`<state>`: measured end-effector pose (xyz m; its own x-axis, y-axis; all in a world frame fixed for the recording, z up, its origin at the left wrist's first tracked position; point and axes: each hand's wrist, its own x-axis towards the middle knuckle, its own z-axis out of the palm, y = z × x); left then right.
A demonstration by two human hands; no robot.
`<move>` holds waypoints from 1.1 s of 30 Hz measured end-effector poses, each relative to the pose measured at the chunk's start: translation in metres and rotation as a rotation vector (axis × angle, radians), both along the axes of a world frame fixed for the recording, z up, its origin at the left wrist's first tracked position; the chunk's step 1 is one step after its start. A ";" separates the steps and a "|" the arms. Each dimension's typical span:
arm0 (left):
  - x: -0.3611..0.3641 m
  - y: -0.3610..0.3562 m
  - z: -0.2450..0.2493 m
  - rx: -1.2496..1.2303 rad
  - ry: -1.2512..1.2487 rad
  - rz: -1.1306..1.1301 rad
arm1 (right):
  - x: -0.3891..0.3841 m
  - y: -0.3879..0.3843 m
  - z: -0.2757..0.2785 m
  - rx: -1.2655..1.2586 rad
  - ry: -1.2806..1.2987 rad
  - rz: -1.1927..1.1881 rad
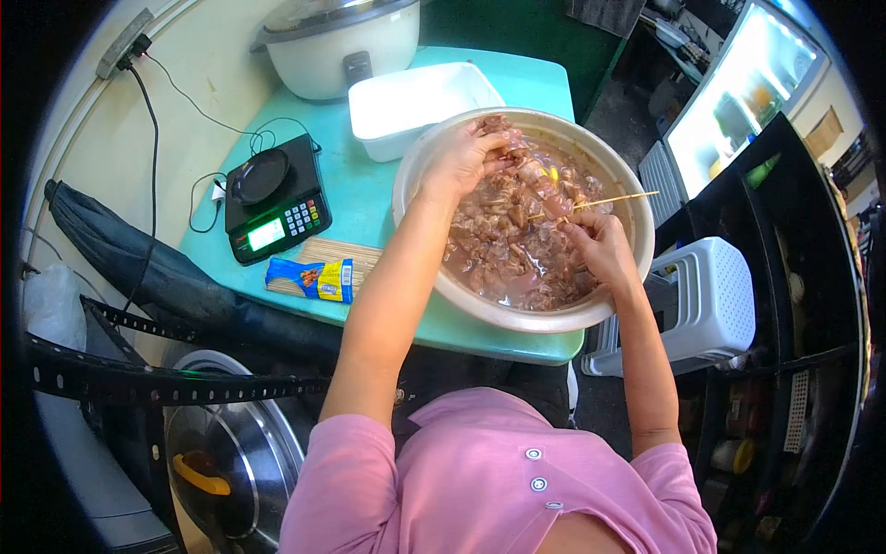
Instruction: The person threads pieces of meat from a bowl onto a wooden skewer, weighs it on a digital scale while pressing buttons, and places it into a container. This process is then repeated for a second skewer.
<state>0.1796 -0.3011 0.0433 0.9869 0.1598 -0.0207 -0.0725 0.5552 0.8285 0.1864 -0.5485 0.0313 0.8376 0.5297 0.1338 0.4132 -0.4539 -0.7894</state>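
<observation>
A wide, pale round basin (420,268) holds many pieces of raw meat (503,245) in a brownish liquid. Over its far left part, my left hand (472,159) is closed on a piece of meat (498,125). My right hand (604,247) is above the right side of the basin, its fingers pinched at a thin bamboo skewer (623,197) whose end sticks out past the rim. Meat pieces lie between the two hands; whether they are threaded on the skewer is hard to make out. Something small and yellow (553,173) shows among them.
Left of the basin, a bundle of bamboo skewers (337,252) lies in a blue and yellow wrapper (318,278). A lit digital scale (277,208), a white tub (397,129) and a large cooker (337,51) stand on the turquoise table (544,83). A grey stool (688,305) is at right.
</observation>
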 end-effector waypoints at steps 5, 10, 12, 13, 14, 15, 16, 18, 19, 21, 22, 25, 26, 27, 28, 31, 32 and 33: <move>0.004 0.002 -0.005 0.071 -0.048 0.021 | -0.004 0.000 0.004 0.025 -0.056 -0.056; 0.006 -0.001 -0.005 -0.039 -0.061 -0.061 | -0.005 0.000 0.007 0.055 -0.127 -0.091; 0.004 -0.005 -0.005 0.016 -0.064 -0.127 | -0.004 0.000 0.008 0.047 -0.119 -0.096; 0.004 -0.008 -0.006 0.068 -0.064 -0.194 | -0.004 0.000 0.008 0.036 -0.108 -0.103; 0.003 -0.010 -0.007 0.071 -0.067 -0.192 | -0.004 0.000 0.007 0.039 -0.110 -0.101; 0.002 -0.013 -0.007 0.113 -0.057 -0.181 | -0.003 0.000 0.005 0.063 -0.090 -0.104; 0.001 -0.015 -0.006 0.154 -0.046 -0.171 | -0.004 0.000 0.004 0.087 -0.068 -0.107; 0.000 -0.016 -0.005 0.147 -0.047 -0.162 | -0.005 0.000 0.005 0.088 -0.069 -0.107; 0.000 -0.017 -0.005 0.149 -0.062 -0.148 | -0.006 0.000 0.006 0.089 -0.070 -0.110; 0.000 -0.018 -0.005 0.151 -0.076 -0.134 | -0.005 0.000 0.007 0.088 -0.046 -0.112; 0.001 -0.018 -0.005 0.158 -0.073 -0.132 | -0.005 0.000 0.007 0.085 -0.021 -0.114; 0.005 -0.014 -0.008 0.093 -0.064 -0.158 | -0.004 0.000 0.004 0.103 -0.123 -0.111; 0.006 -0.012 -0.009 0.023 -0.060 -0.188 | -0.004 0.000 0.004 0.106 -0.124 -0.094; 0.005 -0.014 -0.010 0.068 -0.092 -0.163 | -0.005 0.000 0.006 0.084 -0.155 -0.095; 0.005 -0.014 -0.010 0.070 -0.094 -0.139 | -0.005 0.000 0.006 0.062 -0.186 -0.094; 0.002 -0.012 -0.007 0.090 -0.108 -0.147 | -0.003 0.000 0.003 0.091 -0.144 -0.094; 0.001 -0.011 -0.005 0.088 -0.114 -0.143 | -0.003 0.000 0.004 0.109 -0.108 -0.107; 0.000 -0.010 -0.003 0.053 -0.090 -0.152 | 0.000 -0.002 0.002 0.109 -0.139 -0.086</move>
